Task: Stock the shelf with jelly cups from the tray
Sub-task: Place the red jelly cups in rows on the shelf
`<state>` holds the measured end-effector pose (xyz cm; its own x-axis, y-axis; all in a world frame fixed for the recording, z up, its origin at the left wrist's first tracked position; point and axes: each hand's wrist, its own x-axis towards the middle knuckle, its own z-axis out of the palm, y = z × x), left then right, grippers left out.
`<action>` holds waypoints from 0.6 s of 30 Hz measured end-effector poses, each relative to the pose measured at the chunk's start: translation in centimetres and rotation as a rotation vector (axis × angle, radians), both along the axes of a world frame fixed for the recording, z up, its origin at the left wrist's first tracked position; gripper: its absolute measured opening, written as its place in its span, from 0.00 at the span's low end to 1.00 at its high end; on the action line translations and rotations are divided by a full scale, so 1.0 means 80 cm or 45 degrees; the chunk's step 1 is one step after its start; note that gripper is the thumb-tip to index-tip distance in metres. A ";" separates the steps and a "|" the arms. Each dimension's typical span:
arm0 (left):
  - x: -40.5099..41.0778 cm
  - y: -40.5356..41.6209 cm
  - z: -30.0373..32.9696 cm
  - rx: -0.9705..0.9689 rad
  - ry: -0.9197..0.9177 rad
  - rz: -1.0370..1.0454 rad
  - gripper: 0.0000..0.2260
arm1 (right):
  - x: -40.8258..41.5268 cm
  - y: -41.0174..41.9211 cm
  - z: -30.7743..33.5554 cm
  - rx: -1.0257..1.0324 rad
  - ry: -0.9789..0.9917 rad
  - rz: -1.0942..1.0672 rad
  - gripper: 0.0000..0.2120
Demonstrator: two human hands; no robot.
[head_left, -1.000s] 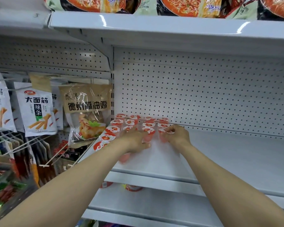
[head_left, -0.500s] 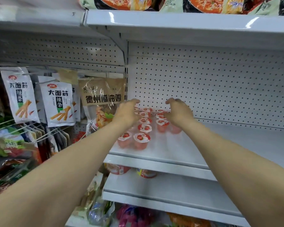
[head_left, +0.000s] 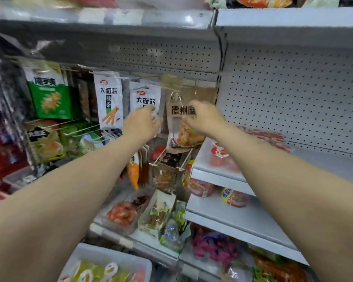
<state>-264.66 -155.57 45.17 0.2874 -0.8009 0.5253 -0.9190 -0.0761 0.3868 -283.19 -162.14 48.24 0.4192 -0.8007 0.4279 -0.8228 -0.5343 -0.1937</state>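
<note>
While both arms reach out in front of the shelves, this is how things look:

Left hand: it is up in the air in front of a white snack bag that hangs on a hook. Its fingers are a bit bent and loose, and they hold nothing.

Right hand: it is just right of the left hand, in front of a brown snack bag with clear plastic. Its fingers curl down by the bag, but the picture is too blurry to tell if they pinch it.

Jelly cups: red and white cups sit in a bunch on the white shelf, at its left end, to the right of the hands. They look blurry. Neither hand touches them.

Tray: a white bin is down low and near, at the bottom left. More cups with white tops lie in it.

Lower shelf: two round red packs lie on it, under the jelly cups.

Hanging bags: a green bag and other snack bags hang on hooks at the far left.

Top shelf: noodle packs sit up there, cut off by the edge.
</note>
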 end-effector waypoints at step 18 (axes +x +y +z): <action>0.204 0.131 -0.157 0.322 0.010 0.235 0.21 | 0.247 0.069 -0.189 0.313 0.185 0.423 0.26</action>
<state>-248.38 -145.09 32.63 0.4434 -0.8399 0.3131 -0.8777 -0.3361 0.3415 -263.46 -156.65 33.13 0.7131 -0.6828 0.1590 -0.6421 -0.7272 -0.2428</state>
